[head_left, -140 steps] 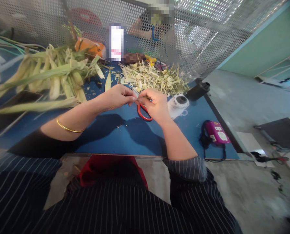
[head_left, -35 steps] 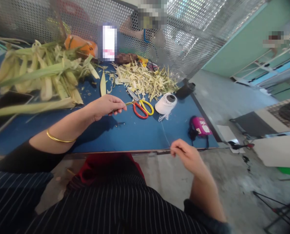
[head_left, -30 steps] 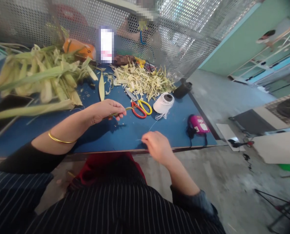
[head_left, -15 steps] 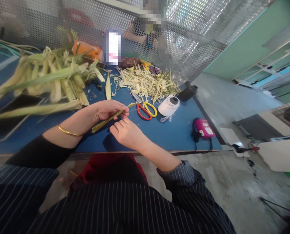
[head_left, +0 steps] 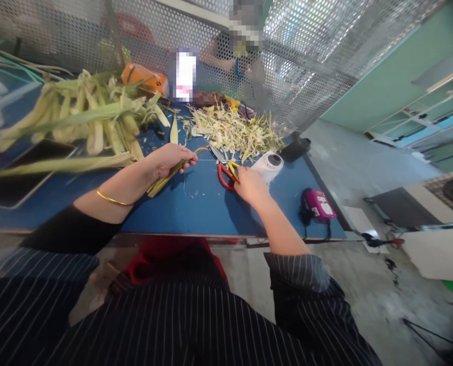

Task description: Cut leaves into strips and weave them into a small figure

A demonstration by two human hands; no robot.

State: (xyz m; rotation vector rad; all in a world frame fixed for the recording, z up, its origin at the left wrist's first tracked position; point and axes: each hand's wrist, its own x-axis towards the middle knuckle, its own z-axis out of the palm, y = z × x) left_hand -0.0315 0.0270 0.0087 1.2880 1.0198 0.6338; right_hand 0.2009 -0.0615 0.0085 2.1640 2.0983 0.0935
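Observation:
My left hand (head_left: 176, 158) is closed around a thin bundle of corn husk strips (head_left: 158, 187), whose twisted tip pokes out past the fingers. A fine white thread (head_left: 209, 160) stretches from the bundle toward the spool, and a loose end hangs below my left fingers. My right hand (head_left: 251, 184) grips the handles of the scissors (head_left: 225, 178), which have one red and one yellow loop; their blades lie on the blue table. Just behind my right hand stands a white spool of thread (head_left: 268, 165), partly covered by it.
Corn husks (head_left: 93, 119) are heaped at the left over a dark tablet-like panel (head_left: 21, 183). Shredded husk (head_left: 237, 129) lies behind the scissors, near a lit phone (head_left: 186, 76). A black cylinder (head_left: 297, 148) and a purple box (head_left: 320, 204) sit right. Perforated metal mesh borders the back.
My right hand drew thread from the spool, brought it to the bundle in my left hand, then moved right onto the scissors. My left hand kept hold of the husk bundle.

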